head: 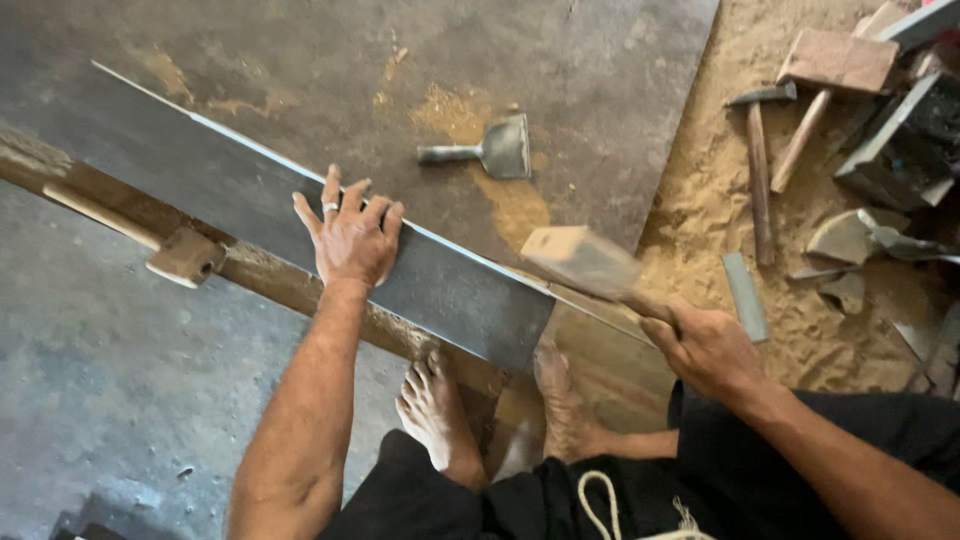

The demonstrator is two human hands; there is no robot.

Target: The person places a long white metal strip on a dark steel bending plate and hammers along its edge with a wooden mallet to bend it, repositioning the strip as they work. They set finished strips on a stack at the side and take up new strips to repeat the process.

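At far left, a second wooden mallet with a pale block head (pixel 185 256) lies on the grey floor (pixel 90 380), against the long brown timber beam (pixel 270 278). The left hand (pixel 350 238), fingers released and spread flat, presses down on the long dark grey metal strip (pixel 250 205) that lies diagonally over the beam. Two bare feet (pixel 435 410) rest just below the strip's near end. Above, a short metal scraper with a wide blade (pixel 495 150) lies on the dark sheet (pixel 560 60) among sawdust. The right hand (pixel 705 350), fingers clenched on the handle, holds a blurred wooden mallet (pixel 580 260) just above the strip's right end. At far right, a hammer (pixel 760 150) and metal offcuts (pixel 860 235) lie in sawdust.
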